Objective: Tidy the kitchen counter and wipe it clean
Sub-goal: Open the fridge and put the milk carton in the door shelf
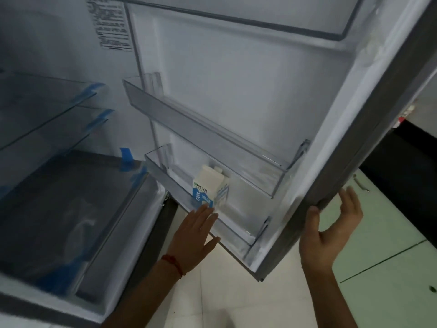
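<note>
Much of the fridge interior on my left is dim and blurred: the clear glass shelves (47, 107) with blue tape strips and the dark, film-wrapped crisper drawer (71, 216) show no contents I can make out. The printed white sticker (108, 22) on the inner wall is too small and smeared to read. My forearms are cut off by the bottom edge.

The white-and-blue milk carton (209, 185) stands upright in the lower clear plastic door bin (236, 223) of the open grey fridge door (343, 147); its base is hidden behind the bin's front wall. My left hand (196, 229), with a red thread bracelet (173, 262) at the wrist, lies flat with fingers straight, the fingertips reaching the bin front just below the carton; I cannot tell whether they touch the carton itself. My right hand (331, 230) grips the door's outer edge, thumb on the inner side, fingers on the outer face.

The carton's blue band carries white letters reading sideways, roughly "OVIX", plus characters I cannot read.
</note>
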The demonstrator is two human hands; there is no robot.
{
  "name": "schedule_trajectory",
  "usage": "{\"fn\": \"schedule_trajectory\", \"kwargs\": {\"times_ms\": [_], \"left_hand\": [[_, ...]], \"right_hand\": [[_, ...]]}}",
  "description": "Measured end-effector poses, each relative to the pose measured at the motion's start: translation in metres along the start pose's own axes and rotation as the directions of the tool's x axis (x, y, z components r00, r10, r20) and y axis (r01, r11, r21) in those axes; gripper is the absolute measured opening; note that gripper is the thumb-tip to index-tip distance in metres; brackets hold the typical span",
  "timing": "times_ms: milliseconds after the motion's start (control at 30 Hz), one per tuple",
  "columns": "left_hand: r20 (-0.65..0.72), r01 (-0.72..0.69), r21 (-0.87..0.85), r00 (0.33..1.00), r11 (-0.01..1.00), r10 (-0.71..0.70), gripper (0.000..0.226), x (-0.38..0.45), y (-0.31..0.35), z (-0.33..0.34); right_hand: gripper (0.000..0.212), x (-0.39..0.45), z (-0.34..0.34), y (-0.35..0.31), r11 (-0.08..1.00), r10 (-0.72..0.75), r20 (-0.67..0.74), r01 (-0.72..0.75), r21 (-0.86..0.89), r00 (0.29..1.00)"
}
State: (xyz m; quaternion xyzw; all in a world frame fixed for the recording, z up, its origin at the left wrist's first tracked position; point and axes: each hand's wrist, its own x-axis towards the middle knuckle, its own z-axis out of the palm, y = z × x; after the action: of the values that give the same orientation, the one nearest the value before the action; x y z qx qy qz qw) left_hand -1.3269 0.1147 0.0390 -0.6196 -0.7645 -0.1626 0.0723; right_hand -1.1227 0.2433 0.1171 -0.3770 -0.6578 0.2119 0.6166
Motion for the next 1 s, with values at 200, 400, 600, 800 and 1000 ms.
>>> {"fn": "schedule_trajectory", "kwargs": {"times_ms": [200,400,600,800,1000], "left_hand": [[-0.03,0.02,0.002,0.999,1.0,-0.02,0.057,-0.066,-0.039,-0.04],[-0.222,0.001,0.056,0.975,0.998,0.011,0.054,-0.144,-0.062,-0.119],[-0.671,0.018,0.109,0.739,0.994,0.06,0.053,-0.202,-0.096,-0.197],[-0.759,0.228,-0.114,0.609,0.967,-0.233,0.061,-0.218,-0.142,-0.208],[-0.68,0.281,-0.184,0.655,0.942,-0.329,0.061,-0.214,-0.161,-0.198]], "right_hand": [[0.072,-0.06,0.007,-0.052,0.993,-0.016,0.021,0.014,0.12,1.0],[0.071,-0.124,0.016,-0.106,0.995,-0.042,0.032,0.039,0.087,0.999],[0.071,-0.184,0.04,-0.159,0.986,0.042,0.168,-0.068,0.151,0.985],[0.068,-0.228,0.069,-0.195,0.972,-0.01,0.33,-0.068,0.225,0.944],[0.066,-0.25,0.097,-0.218,0.971,-0.062,0.48,-0.057,0.231,0.875]]}}
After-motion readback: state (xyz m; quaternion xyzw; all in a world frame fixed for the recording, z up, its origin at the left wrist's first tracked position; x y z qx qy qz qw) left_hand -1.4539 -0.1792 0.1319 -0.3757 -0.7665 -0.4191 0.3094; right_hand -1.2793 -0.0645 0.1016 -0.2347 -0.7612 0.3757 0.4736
